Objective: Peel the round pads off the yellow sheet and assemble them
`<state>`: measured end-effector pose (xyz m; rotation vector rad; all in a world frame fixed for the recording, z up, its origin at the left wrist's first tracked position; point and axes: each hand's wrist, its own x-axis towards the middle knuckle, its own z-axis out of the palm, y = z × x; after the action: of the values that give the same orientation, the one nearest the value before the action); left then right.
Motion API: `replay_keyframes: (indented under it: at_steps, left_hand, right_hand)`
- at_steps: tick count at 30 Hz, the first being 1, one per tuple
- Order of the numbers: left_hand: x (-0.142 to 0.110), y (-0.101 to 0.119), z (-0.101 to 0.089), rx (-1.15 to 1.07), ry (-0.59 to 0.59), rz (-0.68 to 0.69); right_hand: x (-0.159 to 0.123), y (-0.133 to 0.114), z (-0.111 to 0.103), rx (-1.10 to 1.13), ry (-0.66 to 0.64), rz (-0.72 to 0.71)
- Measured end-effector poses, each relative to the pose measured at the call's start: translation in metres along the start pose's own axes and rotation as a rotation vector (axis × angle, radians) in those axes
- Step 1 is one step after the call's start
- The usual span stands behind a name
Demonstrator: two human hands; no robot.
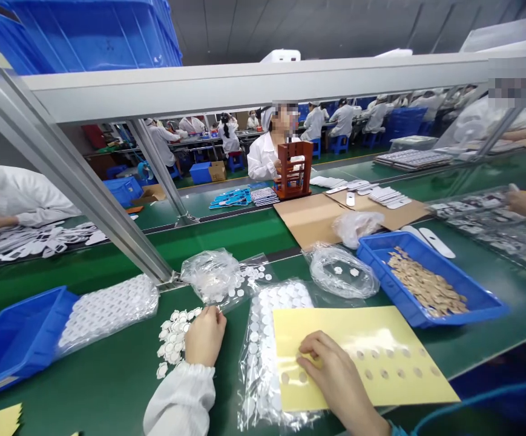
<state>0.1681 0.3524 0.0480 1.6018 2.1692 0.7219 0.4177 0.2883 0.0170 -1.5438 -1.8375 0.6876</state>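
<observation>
My left hand (206,336) is closed, its fingers curled down at the edge of a pile of small white roundish parts (172,339). What its fingertips hold is hidden. On the right, my right hand (333,378) rests over a yellow sheet (362,327) that carries rows of small round stickers (384,373). Thumb and forefinger pinch at a sticker near the sheet's left side, mostly covered by the fingertips. Beneath the sheet's left edge lies a clear plastic bag of white discs (254,351).
A blue tray of tan pieces (426,284) stands at the right, an angled blue bin (22,345) at the left. Plastic bags (210,272) lie behind my hands. A slanted metal post (76,163) rises at left. Across the bench sits a co-worker (263,154) behind a brown fixture (293,169).
</observation>
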Motion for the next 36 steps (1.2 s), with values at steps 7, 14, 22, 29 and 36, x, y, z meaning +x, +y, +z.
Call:
replay_keyframes:
  at_steps: [7,14,22,29,36]
  left_hand:
    - [-0.06,0.033,0.002,-1.033,-0.404,-0.386]
    - [-0.09,0.043,0.05,-1.423,-0.477,-0.7]
    - [-0.094,0.04,0.054,-1.531,-0.524,-0.688]
    - [-0.094,0.034,0.063,-1.552,-0.534,-0.623]
    - [-0.096,0.035,0.064,-1.532,-0.553,-0.596]
  right_hand:
    - [0.0,0.003,0.003,0.103,-0.028,0.058]
    - [0.003,0.011,0.007,0.228,-0.046,0.142]
    - [0.015,0.002,-0.009,0.523,-0.136,0.201]
    - [0.017,-0.009,0.011,0.634,-0.173,0.218]
    - [0.016,-0.01,0.013,0.648,-0.167,0.252]
